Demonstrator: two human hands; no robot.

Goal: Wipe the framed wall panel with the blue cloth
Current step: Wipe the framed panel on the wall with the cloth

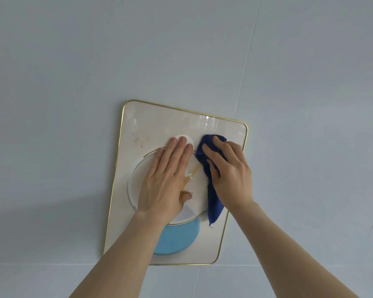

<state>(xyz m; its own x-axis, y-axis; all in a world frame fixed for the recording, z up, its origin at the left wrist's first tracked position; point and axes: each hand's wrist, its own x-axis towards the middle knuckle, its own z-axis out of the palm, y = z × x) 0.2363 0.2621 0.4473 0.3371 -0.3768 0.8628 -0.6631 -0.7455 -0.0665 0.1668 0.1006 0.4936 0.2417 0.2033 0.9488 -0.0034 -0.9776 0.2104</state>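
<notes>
Both hands on framed wall panel. Left hand flat, open, steadying; right hand pressing bunched blue cloth. Sweep evenly toward gold rim.

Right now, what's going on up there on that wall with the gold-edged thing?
A person is cleaning the framed wall panel. The left hand lies flat on the round design in its middle, apparently steadying it. The right hand presses a blue cloth against the panel's right side, with one end of the cloth hanging down. Some faint reddish marks show at upper left.
</notes>
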